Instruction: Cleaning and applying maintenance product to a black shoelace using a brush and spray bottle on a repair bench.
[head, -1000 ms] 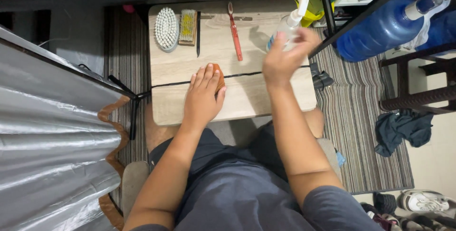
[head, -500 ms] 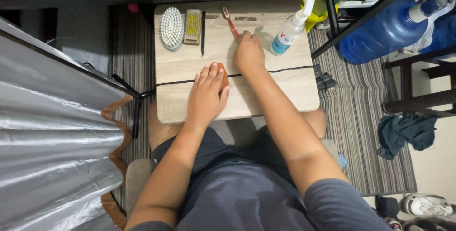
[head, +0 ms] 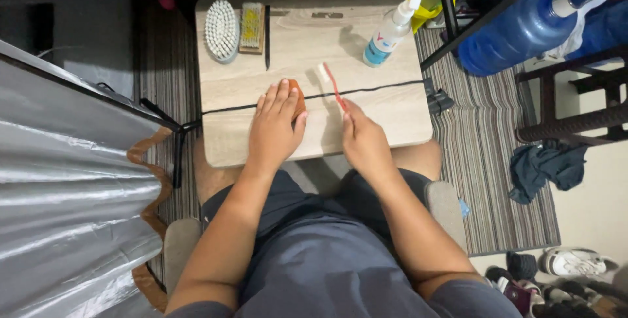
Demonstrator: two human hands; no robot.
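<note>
Head view, the only one. Your left hand lies flat over a small brown object on the counter, palm down, fingers spread forward; only the object's far right edge shows past your fingers, so I cannot tell what it is. That grip is a loose cover, not a pinch. Your right hand has its grip closed on the handle of a red toothbrush, white bristle head pointing away from you and hanging just right of the brown object, apart from it.

Risks, as a judgement: the covering hand hides most of the object, so the bristles could land on your fingers rather than on it. A flat palm also pins it weakly, and a sideways push could slide it along the smooth counter. The spray bottle stands just beyond your right grip and could tip if the brush swings out.

Surface: pale wood-grain counter with a thin black line across it, passing under both grips. Far left of the left grip sit a white oval brush, a wooden brush and a thin black stick. Room: striped rug, blue water jug far right, silver sheet on your left, shoes lower right.
</note>
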